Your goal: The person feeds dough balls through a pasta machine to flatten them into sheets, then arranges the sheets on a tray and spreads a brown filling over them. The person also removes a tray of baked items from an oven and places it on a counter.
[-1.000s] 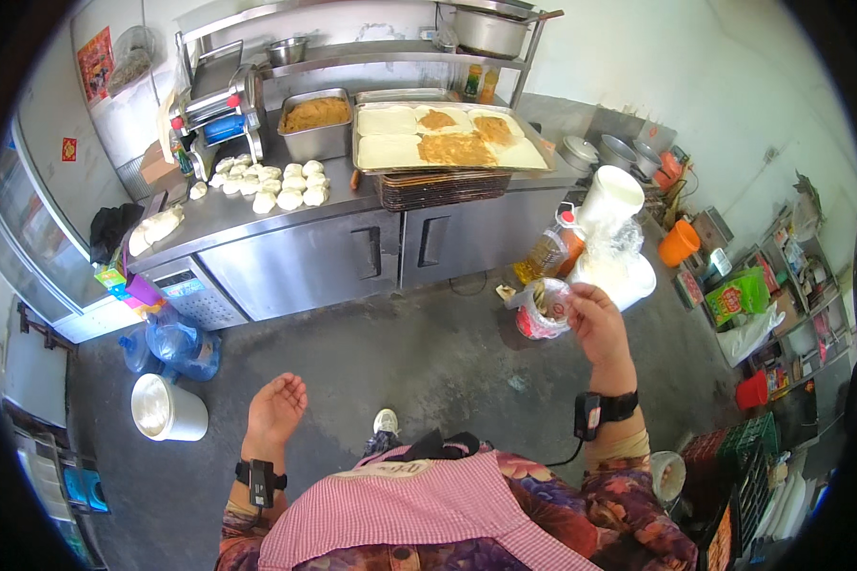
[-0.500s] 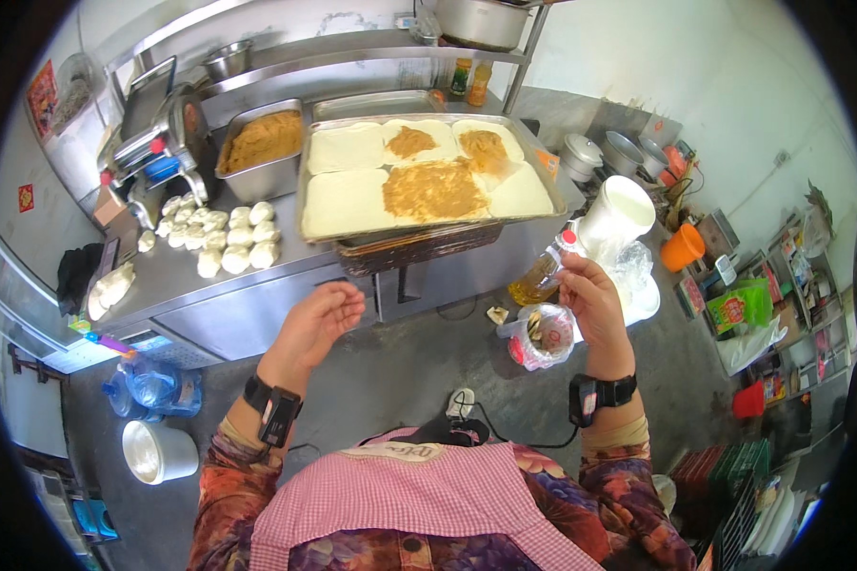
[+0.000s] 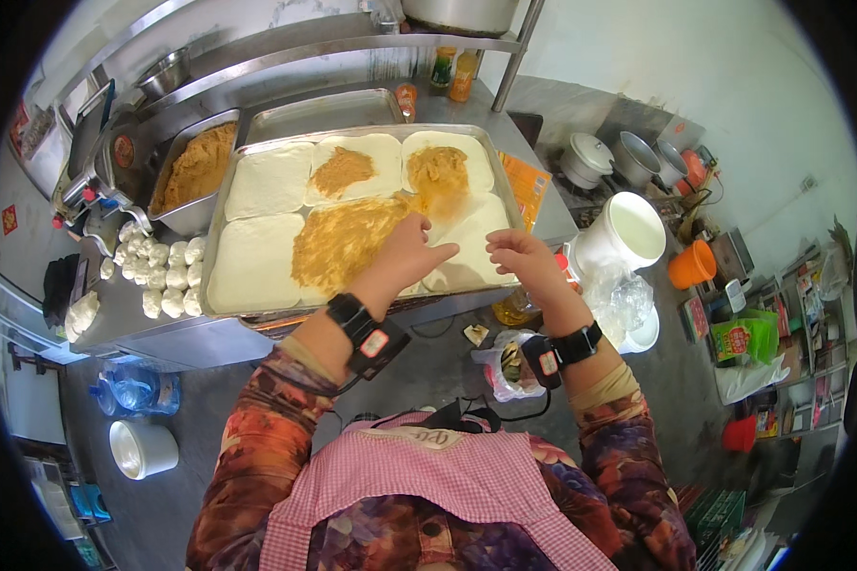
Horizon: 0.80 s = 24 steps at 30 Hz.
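A large metal tray (image 3: 221,228) on the steel counter carries several flat, pale dough sheets in two rows. Brown paste (image 3: 343,247) is smeared over the middle sheet of the near row, and smaller heaps lie on two far sheets. My left hand (image 3: 405,255) is over the near row by the smeared paste, thumb stretched out and nothing seen in it. At the tray's near right corner, above the plain dough sheet (image 3: 471,243), my right hand (image 3: 528,262) has its fingers loosely bent and apart, also without anything visible. Between the hands and the right heap, a pale patch looks blurred.
A deep pan of brown paste (image 3: 200,167) stands left of the tray, near several dough lumps (image 3: 167,276) and a rolling machine (image 3: 114,167). Below the right hand are an oil bottle (image 3: 516,306) and a lined bin (image 3: 507,366). A white bucket (image 3: 628,233) stands further right.
Both hands have moved up and inward over the tray. My right hand has left the oil bottle's red cap. The view has shifted, bringing the tray closer.
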Motion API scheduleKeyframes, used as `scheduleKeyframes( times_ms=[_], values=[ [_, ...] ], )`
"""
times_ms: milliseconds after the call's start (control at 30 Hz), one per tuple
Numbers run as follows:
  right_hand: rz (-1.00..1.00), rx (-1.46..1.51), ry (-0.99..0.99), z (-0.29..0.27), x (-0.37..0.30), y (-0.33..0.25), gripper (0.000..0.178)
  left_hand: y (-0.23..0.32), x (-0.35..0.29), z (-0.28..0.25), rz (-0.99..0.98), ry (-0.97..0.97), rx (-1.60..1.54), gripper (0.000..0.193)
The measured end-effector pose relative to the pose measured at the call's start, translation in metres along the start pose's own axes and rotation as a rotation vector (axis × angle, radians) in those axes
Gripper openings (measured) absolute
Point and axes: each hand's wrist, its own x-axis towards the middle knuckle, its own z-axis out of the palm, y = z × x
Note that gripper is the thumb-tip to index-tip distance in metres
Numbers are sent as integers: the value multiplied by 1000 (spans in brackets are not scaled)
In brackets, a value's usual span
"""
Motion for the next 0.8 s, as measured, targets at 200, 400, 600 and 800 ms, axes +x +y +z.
scheduleKeyframes(
  times_ms=[200,400,600,800],
  values=[
    [-93,-586,-114,6,51,5,39,-1,58,17,159,52,314,25],
    [-301,-770,-93,21,92,-11,40,-1,98,-8,104,-67,-51,16],
    [-44,-618,-95,31,134,-30,27,8,109,-29,149,-168,-274,9],
    [-64,-212,-87,37,161,-35,24,11,125,-37,127,-199,-405,7]
  ],
)
